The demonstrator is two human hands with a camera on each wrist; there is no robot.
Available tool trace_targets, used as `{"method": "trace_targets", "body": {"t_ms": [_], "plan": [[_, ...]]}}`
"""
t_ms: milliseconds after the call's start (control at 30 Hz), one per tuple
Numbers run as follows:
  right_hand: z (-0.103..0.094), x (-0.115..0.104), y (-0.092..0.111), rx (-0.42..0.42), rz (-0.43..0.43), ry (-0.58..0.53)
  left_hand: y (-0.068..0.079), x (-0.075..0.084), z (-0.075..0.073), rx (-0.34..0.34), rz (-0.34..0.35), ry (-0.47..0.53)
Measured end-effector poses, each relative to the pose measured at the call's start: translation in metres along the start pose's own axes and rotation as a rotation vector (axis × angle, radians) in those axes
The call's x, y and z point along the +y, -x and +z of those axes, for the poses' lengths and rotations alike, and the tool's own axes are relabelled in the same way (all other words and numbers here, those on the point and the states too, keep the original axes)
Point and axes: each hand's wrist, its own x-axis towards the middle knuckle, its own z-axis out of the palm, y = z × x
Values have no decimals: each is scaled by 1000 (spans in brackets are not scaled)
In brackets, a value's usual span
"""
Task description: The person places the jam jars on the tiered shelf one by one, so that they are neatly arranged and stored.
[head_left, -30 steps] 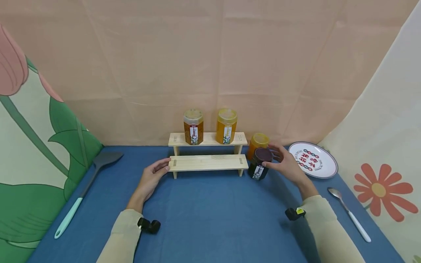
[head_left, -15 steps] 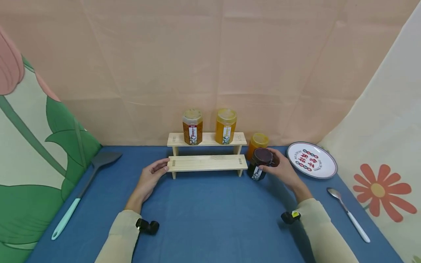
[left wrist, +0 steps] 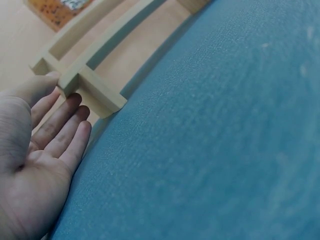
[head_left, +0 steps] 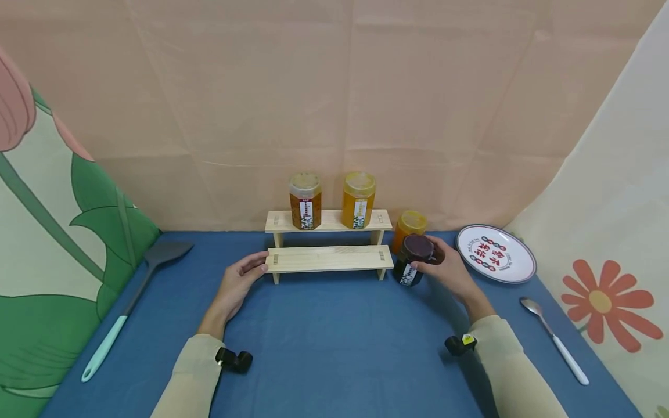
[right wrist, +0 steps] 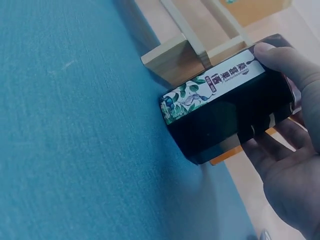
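Observation:
My right hand [head_left: 452,267] grips a dark jar [right wrist: 220,115] with a deep purple lid, its thumb on the white label side and its fingers behind. The jar stands at the right end of a two-step wooden rack [head_left: 331,259]. An orange jar [head_left: 410,229] with a yellow lid is partly hidden behind it. My left hand [head_left: 241,284] holds the left end of the rack's lower step, thumb at the board's end and fingers beside and under it, as the left wrist view shows. On the upper step stand a speckled amber jar [head_left: 305,203] and a yellow jar [head_left: 359,203].
A turner with a pale green handle [head_left: 110,342] lies at the left of the blue cloth [head_left: 334,348]. On the right are a white printed plate [head_left: 514,261] and a spoon [head_left: 561,348]. A beige backdrop [head_left: 334,104] rises behind the rack.
The right hand has moved slightly left and closed its fingers further round the dark jar. The left hand has stayed at the rack's end. The jar has barely moved.

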Motion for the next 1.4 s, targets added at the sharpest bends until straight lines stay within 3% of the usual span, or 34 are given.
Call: {"method": "trace_targets", "body": {"t_ms": [333,700,1000,1400], "plan": [[-2,-3,3,20,5,7,1,0,-1,-3,14,2],[-13,-12,10,96,20,-34,1,1,0,1,0,-9],[-23,-39,17,138,32,-65,1,-1,-1,3,-1,-12],[-12,-77,22,89,-68,-161,1,0,-2,-4,2,-8]]}}
